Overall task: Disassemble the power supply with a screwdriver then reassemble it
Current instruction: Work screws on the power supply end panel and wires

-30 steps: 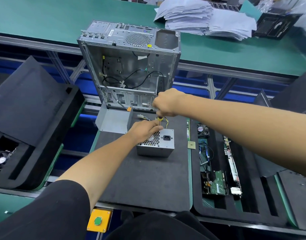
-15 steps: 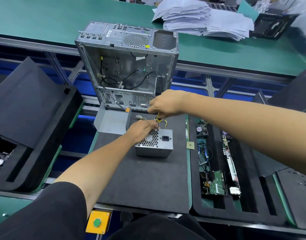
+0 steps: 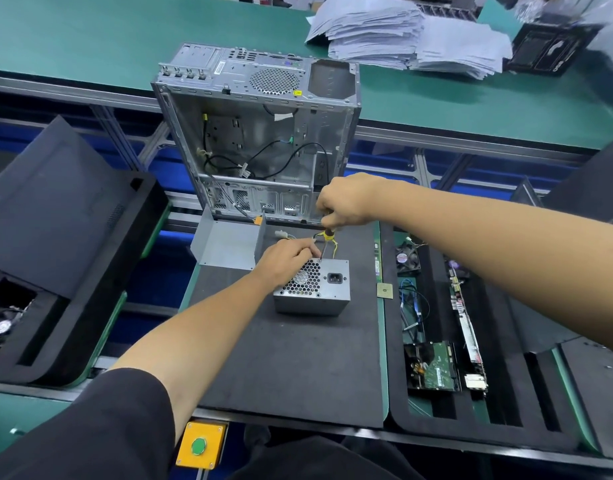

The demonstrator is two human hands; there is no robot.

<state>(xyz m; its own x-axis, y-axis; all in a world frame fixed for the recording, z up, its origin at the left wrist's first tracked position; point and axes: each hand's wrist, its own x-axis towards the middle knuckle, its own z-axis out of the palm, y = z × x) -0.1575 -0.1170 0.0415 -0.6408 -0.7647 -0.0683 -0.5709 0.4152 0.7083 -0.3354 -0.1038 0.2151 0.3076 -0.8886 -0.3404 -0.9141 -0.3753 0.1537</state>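
Observation:
A grey power supply (image 3: 320,289) with a honeycomb fan grille and a black socket stands on the dark foam mat (image 3: 298,362). My right hand (image 3: 346,202) is closed around the handle of a yellow-and-black screwdriver (image 3: 326,239), held upright with its tip at the supply's top far edge. My left hand (image 3: 284,261) rests on the supply's left top corner, fingers pinched at the screwdriver shaft near the tip. Yellow and black wires trail from behind the supply.
An open computer case (image 3: 260,133) stands behind the mat, with a bent grey metal cover (image 3: 225,244) at its foot. A tray on the right holds a fan (image 3: 407,259), cables, a hard drive (image 3: 433,367) and a board. A small chip (image 3: 384,291) lies at the mat's edge. Black foam trays sit left.
Both hands stay at the power supply's top far edge. My left fingers have shifted up to the screwdriver shaft, uncovering more of the grille.

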